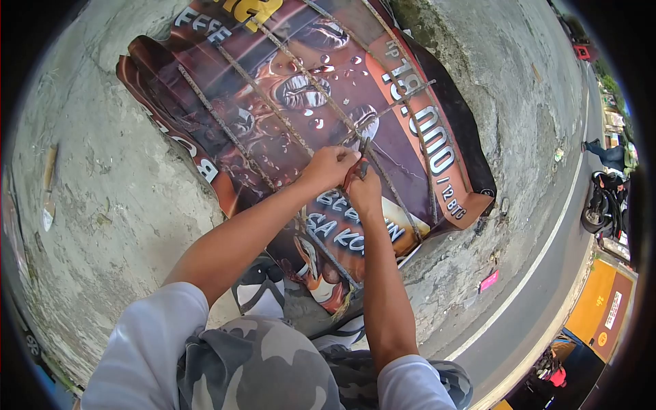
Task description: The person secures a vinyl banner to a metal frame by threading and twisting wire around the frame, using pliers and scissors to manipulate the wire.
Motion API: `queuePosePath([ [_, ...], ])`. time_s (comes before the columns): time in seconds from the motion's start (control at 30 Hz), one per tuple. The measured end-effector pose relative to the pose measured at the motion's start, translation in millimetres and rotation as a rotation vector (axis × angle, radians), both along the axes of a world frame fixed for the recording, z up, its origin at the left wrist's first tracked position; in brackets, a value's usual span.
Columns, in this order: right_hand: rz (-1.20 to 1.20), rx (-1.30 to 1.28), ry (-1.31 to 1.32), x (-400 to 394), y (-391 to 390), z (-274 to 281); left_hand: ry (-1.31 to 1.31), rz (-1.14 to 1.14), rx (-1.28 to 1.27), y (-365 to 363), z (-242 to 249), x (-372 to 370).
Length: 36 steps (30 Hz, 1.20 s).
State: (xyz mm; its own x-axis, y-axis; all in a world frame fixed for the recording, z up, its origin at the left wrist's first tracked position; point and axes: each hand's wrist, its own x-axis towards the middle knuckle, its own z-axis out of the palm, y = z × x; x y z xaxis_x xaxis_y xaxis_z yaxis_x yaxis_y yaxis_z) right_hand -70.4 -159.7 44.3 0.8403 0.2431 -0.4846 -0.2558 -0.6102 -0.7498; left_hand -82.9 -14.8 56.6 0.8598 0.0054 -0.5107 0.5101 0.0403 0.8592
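My right hand (364, 191) is closed around the handles of pliers (364, 166), which show some red at the grip. Their dark jaws point up at a crossing of thin steel rebars (335, 108). Just left of the jaws, my left hand (331, 166) has its fingers pinched together at the same crossing; what sits between them is too small to make out. The bars form a rough grid on a printed banner (301, 61) spread over the ground. One short crossbar (403, 98) runs up to the right from the crossing.
A trowel with a wooden handle (50, 169) lies on the rough concrete (102, 137) at left. A pink packet (488, 281) lies near the road (540, 273). Across it are a motorcycle (601, 203), a person (608, 156) and a yellow-orange sign (598, 301).
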Motion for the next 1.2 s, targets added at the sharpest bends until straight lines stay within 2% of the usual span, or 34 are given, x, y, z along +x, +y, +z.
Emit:
queuePosePath([
  [0.1, -0.032, -0.125, -0.191, -9.3, 22.5, 4.8, -0.088, 0.012, -0.004, -7.1, -6.9, 3.1],
  [0.2, -0.08, -0.416, -0.375, -20.7, 40.2, 16.0, -0.11, 0.005, -0.007, -6.7, 1.6, 7.6],
  [0.3, -0.078, -0.541, -0.33, -26.3, 47.9, 22.4, -0.032, 0.025, 0.034, -5.6, -2.9, 16.5],
  [0.4, -0.131, -0.569, -0.386, -26.3, 52.6, 11.1, -0.124, 0.05, 0.054, -6.5, -24.1, 19.9],
  [0.5, -0.11, -0.614, -0.379, -19.2, 53.1, 8.0, -0.06, 0.152, -0.107, -7.6, -21.8, 22.5],
  [0.6, -0.082, -0.643, -0.425, -22.7, 54.9, 8.8, 0.003, 0.156, -0.126, -5.8, -12.1, 23.9],
  [0.7, -0.097, -0.648, -0.344, -29.6, 53.5, 14.0, 0.071, 0.087, -0.09, -7.2, -11.5, 18.8],
  [0.8, -0.123, -0.604, -0.325, -27.4, 50.6, 10.4, 0.074, 0.166, -0.194, -13.5, -16.5, 19.2],
  [1.1, -0.175, -0.611, -0.421, -14.2, 61.1, 2.5, 0.059, 0.222, -0.158, -13.4, -7.2, 28.8],
  [1.2, -0.179, -0.647, -0.472, -12.7, 64.1, -2.2, 0.078, 0.173, -0.166, -9.2, -4.1, 32.3],
])
